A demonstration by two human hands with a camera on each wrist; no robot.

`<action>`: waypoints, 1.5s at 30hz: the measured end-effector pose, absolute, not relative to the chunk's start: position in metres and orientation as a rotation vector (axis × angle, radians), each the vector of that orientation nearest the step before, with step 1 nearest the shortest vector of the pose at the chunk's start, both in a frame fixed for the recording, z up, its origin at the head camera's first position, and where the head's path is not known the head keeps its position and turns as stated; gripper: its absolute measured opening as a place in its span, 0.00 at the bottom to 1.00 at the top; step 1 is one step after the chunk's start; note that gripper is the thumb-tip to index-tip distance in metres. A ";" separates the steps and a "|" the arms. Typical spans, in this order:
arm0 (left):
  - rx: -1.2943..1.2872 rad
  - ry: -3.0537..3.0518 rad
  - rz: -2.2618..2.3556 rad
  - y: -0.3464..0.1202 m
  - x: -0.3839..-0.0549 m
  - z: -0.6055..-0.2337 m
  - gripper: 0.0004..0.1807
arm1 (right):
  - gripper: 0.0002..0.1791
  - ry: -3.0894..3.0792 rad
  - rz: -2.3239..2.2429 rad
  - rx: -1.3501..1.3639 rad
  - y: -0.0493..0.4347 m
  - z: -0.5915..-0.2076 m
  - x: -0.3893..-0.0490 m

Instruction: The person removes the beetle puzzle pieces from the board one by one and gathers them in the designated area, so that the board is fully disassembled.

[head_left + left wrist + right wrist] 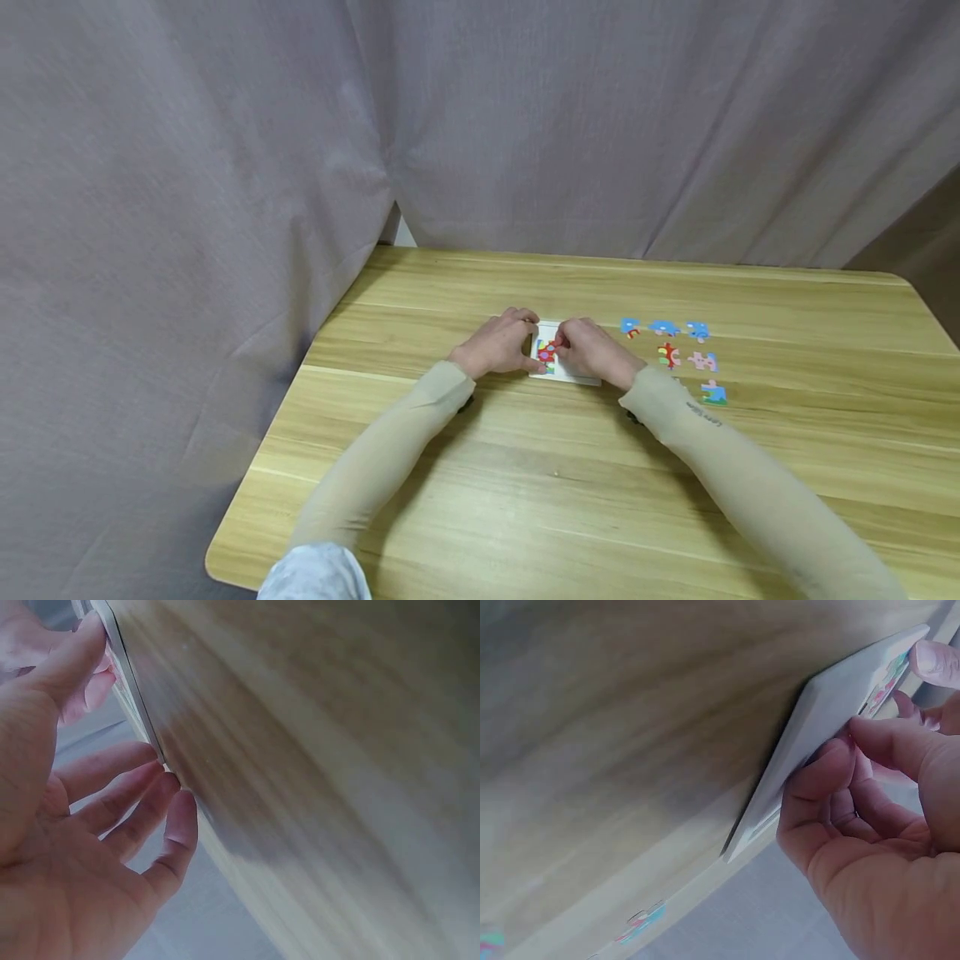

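Note:
A small white puzzle tray (576, 377) lies on the wooden table, with colourful jigsaw pieces (546, 355) fitted along its left side. My left hand (500, 343) holds the tray at its left end, fingertips against the edge and thumb over the near left corner. My right hand (595, 350) is bent over the middle of the tray. Its thumb and forefinger pinch a red puzzle piece (558, 342) beside the fitted ones, mostly hidden by the fingers. In the right wrist view the pinching fingers are close over the white tray (821, 712).
Right of the tray, several loose pieces lie in rough rows: blue ones (664, 327) at the back, a red one (669, 356) and a pink one (703, 361) in the middle, and a blue-green one (714, 392) in front. A grey curtain (525, 125) hangs behind the table (480, 483).

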State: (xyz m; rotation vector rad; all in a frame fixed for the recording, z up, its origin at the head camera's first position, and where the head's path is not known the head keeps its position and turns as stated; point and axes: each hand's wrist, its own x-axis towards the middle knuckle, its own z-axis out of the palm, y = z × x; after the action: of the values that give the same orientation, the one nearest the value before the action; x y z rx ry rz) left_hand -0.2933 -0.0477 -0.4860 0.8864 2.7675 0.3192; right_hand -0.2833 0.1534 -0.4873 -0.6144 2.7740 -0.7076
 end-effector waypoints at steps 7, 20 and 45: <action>0.879 2.784 0.281 -0.045 -0.293 -0.485 0.32 | 0.06 2.796 -0.787 -0.700 0.161 -0.506 -0.289; 0.853 2.782 0.240 -0.045 -0.292 -0.484 0.33 | 0.07 2.811 -0.736 -0.566 0.152 -0.485 -0.280; 0.865 2.788 0.211 -0.044 -0.292 -0.485 0.37 | 0.05 2.828 -0.901 -0.567 0.154 -0.487 -0.280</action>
State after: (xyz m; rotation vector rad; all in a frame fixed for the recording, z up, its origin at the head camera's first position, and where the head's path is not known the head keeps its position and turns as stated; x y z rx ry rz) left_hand -0.2924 -0.0445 -0.4852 0.8652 2.7884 0.2111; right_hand -0.2796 0.1540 -0.4868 -0.5670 2.8283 -0.9012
